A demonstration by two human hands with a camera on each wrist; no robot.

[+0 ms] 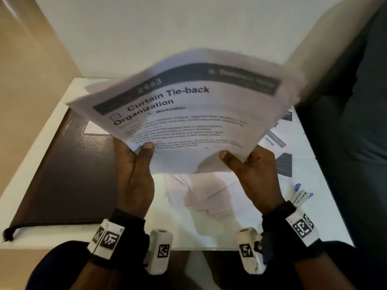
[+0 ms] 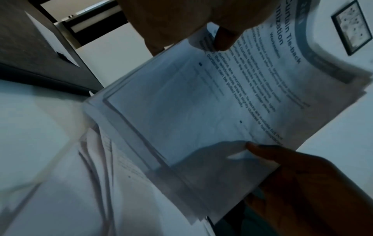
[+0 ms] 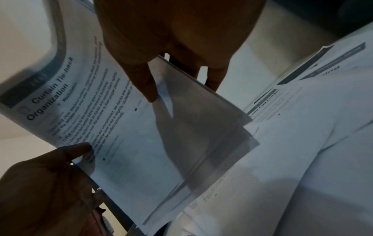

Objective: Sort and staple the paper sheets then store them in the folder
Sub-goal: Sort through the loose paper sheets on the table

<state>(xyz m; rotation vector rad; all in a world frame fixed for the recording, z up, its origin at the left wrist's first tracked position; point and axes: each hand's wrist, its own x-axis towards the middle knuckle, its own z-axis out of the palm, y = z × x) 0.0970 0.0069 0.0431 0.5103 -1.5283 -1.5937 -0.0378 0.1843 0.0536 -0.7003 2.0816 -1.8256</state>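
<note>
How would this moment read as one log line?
both hands: left hand and right hand hold paper stack above table | stapler: untouched | folder: closed

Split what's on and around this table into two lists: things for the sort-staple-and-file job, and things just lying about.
For the job:
- stack of sheets, gripped by the left hand and right hand
- loose sheets on the table
- printed sheets at the right
- stapler
- dark folder

Just lying about:
- framed picture on the wall
- dark cushion beside the table
</note>
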